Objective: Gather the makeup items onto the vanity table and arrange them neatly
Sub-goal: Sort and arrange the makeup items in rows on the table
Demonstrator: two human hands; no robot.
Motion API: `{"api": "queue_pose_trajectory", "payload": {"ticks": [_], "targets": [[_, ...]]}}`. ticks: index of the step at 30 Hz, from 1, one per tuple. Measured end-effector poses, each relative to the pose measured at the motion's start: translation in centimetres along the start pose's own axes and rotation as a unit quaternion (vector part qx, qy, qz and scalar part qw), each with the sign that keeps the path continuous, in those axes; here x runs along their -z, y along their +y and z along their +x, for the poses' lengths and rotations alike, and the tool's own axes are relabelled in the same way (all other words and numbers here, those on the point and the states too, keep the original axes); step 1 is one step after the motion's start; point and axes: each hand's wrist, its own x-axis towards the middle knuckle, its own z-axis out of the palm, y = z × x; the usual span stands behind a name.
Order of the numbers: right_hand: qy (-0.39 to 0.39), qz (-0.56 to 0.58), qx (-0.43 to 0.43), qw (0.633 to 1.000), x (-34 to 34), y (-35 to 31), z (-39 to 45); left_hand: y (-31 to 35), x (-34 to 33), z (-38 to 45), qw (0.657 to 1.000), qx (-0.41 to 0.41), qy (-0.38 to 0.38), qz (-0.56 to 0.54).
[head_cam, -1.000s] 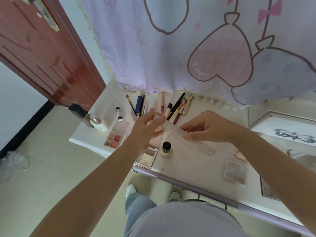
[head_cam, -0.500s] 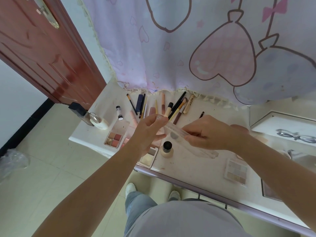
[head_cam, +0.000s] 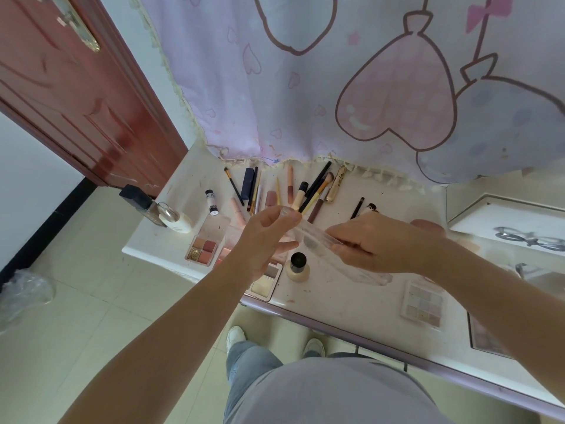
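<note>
Both hands hold a long clear plastic case (head_cam: 308, 237) above the white vanity table (head_cam: 342, 301). My left hand (head_cam: 264, 240) pinches its upper left end. My right hand (head_cam: 376, 243) grips its middle, fingers curled round it; the case's lower end sticks out past my wrist. Behind the hands lies a row of brushes, pencils and lipstick tubes (head_cam: 290, 191). A red-toned eyeshadow palette (head_cam: 202, 249) sits left, a pale open compact (head_cam: 266, 281) and a round black-capped bottle (head_cam: 297, 266) lie under my hands, and a pastel palette (head_cam: 423, 304) lies at the right.
A dark-capped glass bottle (head_cam: 139, 200) and a white bottle (head_cam: 177, 220) stand at the table's left corner. A pink curtain (head_cam: 336, 81) hangs behind, a red door (head_cam: 70, 96) at the left. A mirror tray (head_cam: 513, 228) lies at the right. My shoes (head_cam: 235, 336) stand below the table edge.
Both hands drifted slightly with the clear case; my right hand slid further along it and closed round its middle. The view shifted a little.
</note>
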Motion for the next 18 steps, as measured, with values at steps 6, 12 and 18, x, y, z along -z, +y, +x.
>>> {"api": "queue_pose_trajectory", "payload": {"ticks": [6,12,18], "targets": [[-0.010,-0.006,-0.006,1.000,-0.3,-0.1,-0.1,0.5,-0.7,-0.6,1.000,0.001,0.011,0.012],[0.008,-0.019,0.009,1.000,-0.6,0.4,-0.2,0.0,-0.5,-0.3,1.000,-0.007,0.015,-0.001],[0.048,0.113,-0.039,0.992,-0.6,1.5,-0.4,-0.5,0.4,0.1,0.994,-0.050,0.000,-0.101]]}}
